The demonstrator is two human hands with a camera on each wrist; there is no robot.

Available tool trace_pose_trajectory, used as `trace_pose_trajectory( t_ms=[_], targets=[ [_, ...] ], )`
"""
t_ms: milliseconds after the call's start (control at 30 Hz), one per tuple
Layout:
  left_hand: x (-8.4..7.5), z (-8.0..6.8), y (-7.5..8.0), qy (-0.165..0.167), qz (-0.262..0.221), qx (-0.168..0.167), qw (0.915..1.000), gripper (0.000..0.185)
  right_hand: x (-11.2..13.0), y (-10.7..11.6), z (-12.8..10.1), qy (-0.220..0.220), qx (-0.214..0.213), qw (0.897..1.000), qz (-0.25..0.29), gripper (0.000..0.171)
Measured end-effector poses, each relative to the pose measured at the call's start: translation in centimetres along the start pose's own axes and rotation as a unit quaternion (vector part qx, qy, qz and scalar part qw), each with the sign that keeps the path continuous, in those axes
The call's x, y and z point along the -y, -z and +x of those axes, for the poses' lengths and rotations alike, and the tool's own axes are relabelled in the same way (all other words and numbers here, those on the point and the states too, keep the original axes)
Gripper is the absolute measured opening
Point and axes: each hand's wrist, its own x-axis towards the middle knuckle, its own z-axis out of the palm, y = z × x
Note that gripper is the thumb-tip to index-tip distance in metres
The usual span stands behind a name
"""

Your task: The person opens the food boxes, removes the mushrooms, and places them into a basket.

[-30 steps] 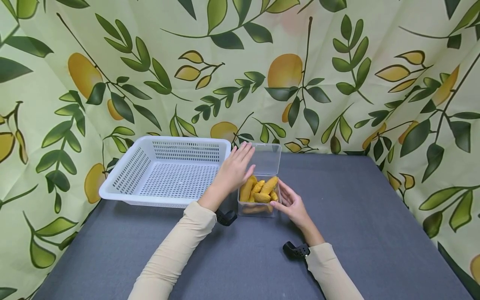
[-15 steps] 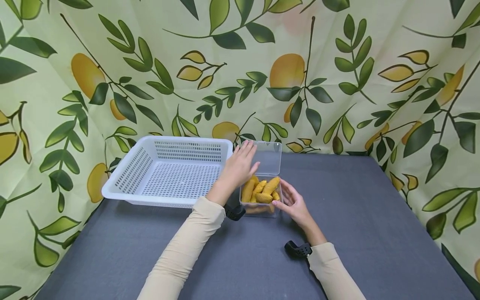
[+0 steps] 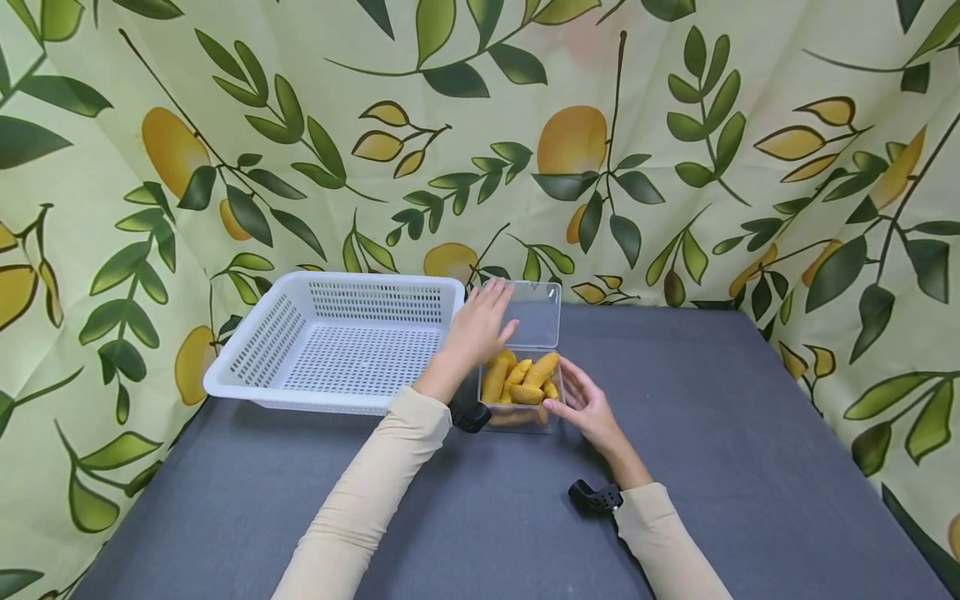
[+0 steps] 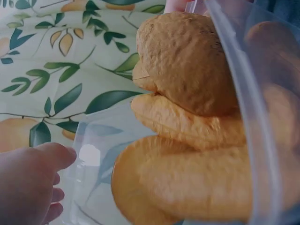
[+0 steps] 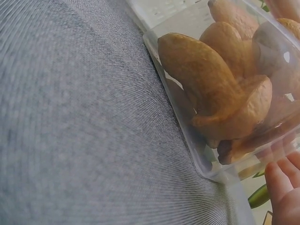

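Note:
A clear plastic box point(image 3: 519, 421) stands on the table, filled with several yellow, lumpy, elongated pieces like small sweet potatoes point(image 3: 517, 382). Its clear lid point(image 3: 536, 317) is swung back behind it. Over the lid's left side, my left hand point(image 3: 478, 325) has its fingers straight; in the left wrist view the thumb point(image 4: 61, 154) is right at the lid's edge. My right hand point(image 3: 587, 407) holds the box at its right side, thumb at the front corner and fingers along the side wall. In the right wrist view those fingers point(image 5: 281, 180) are close to the clear wall.
To the left of the box is a white perforated basket point(image 3: 330, 404), its right end partly behind my left hand. Grey cloth covers the table point(image 3: 712, 433). A curtain point(image 3: 480, 108) printed with leaves and fruit hangs behind and at both sides.
My left hand and forearm have shifted slightly right along the lid, and the lid's far edge sits a little higher in view. The right hand stays at the box.

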Motion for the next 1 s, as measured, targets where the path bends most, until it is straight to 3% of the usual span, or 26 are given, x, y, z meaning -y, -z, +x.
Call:
trace_pose_trajectory(
  t_ms=[400,667,867,1000],
  targets=[
    [1.5,-1.7,0.2,-0.074,-0.048,-0.046,0.9950,0.054,0.2,0.1,0.1,0.001,0.003,1.000,-0.007,0.079],
    [1.9,-3.4,0.1,-0.106,-0.114,-0.035,0.9872,0.045,0.2,-0.1,0.0,0.004,0.002,1.000,-0.002,0.079],
    [2.0,-4.2,0.0,-0.129,-0.167,-0.021,0.9772,0.039,-0.7,-0.1,-0.1,0.066,0.006,0.997,0.029,0.085],
    [2.2,-4.3,-0.4,-0.124,-0.181,-0.015,0.9756,0.036,-0.7,-0.1,-0.1,0.070,0.007,0.997,0.038,0.084]
  ],
)
